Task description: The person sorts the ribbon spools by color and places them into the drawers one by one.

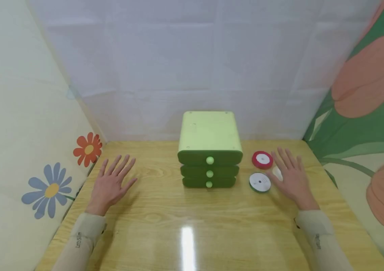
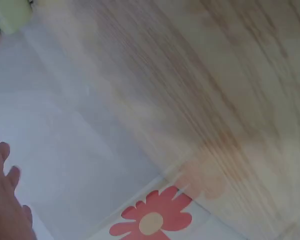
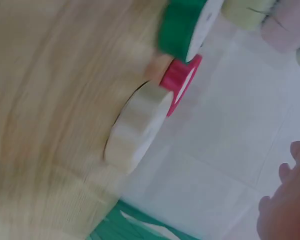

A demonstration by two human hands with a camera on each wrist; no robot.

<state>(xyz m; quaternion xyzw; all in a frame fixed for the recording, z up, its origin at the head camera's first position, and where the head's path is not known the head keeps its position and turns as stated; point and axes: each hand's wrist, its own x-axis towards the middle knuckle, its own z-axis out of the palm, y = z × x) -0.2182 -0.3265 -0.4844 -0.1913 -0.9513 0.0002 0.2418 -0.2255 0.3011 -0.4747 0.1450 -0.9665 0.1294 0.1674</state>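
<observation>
Green drawer unit (image 1: 210, 150) ctr-back | R grip (image 1: 291, 180) part-hides wht spool (image 3: 137, 127)

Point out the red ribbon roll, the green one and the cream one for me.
Red ribbon roll (image 1: 262, 159): head view, on its white upper face.
Green ribbon roll (image 3: 181, 29): right wrist view, on its green side.
Cream ribbon roll (image 3: 136, 126): right wrist view, on its pale side.

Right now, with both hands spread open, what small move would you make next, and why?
I'd probably lower the right hand to grip the white roll: it seems nearest that hand, which partly covers it in the head view and holds nothing. The left hand is across the green drawer unit, so it looks worse placed.
</observation>
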